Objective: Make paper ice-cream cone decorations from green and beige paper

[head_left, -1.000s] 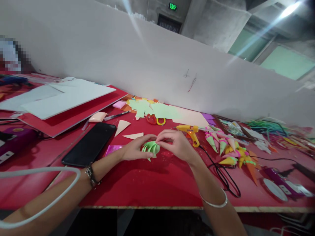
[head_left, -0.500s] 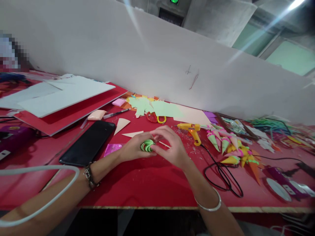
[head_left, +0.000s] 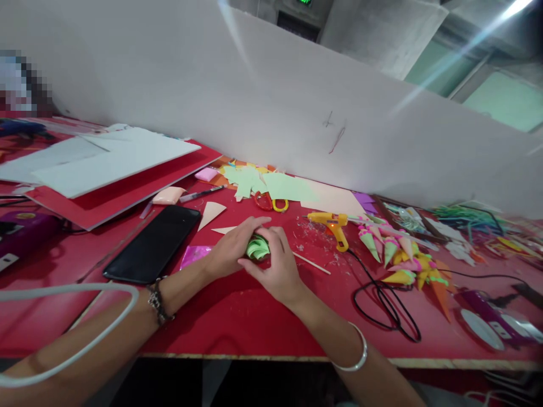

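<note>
A coiled green paper roll (head_left: pixel 258 249) sits between my two hands, above the red tabletop. My left hand (head_left: pixel 229 247) curves round its left side with the fingers closed on it. From the right, my right hand (head_left: pixel 280 265) cups the same roll, thumb below and fingers over the top. Part of the coil is hidden by the fingers. A thin pale stick (head_left: pixel 313 263) lies on the table just right of my right hand. Behind my left hand are a cream paper cone piece (head_left: pixel 212 214) and a pink shiny packet (head_left: pixel 194 256).
A black phone (head_left: pixel 155 244) lies at left, below white boards (head_left: pixel 123 164). Red-and-yellow-handled scissors (head_left: pixel 280 205) rest near green paper (head_left: pixel 284 186). A yellow glue gun (head_left: pixel 335 226) with a looped black cord (head_left: pixel 390 319) and several paper cones (head_left: pixel 418 268) are at right.
My right hand has shifted left and closed in round the green roll, turning its palm over it. More of the thin stick on the table now shows.
</note>
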A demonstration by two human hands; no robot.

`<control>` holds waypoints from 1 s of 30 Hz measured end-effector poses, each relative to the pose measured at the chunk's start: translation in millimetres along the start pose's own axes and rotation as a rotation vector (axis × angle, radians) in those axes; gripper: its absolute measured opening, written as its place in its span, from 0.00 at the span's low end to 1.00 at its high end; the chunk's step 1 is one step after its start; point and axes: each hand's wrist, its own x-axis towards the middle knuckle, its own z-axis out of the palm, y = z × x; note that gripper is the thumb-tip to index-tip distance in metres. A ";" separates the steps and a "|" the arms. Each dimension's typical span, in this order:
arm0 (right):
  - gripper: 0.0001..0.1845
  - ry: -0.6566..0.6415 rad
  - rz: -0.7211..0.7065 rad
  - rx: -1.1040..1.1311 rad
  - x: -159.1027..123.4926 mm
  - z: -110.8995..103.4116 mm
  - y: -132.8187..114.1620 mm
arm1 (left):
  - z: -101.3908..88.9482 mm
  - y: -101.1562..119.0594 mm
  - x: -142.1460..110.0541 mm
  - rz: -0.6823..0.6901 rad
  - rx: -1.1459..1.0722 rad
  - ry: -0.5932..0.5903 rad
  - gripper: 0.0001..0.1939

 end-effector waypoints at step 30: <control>0.09 0.026 0.477 0.627 7.5 -5.6 26.1 | -5.1 6.9 9.2 -0.108 -0.033 -0.122 0.18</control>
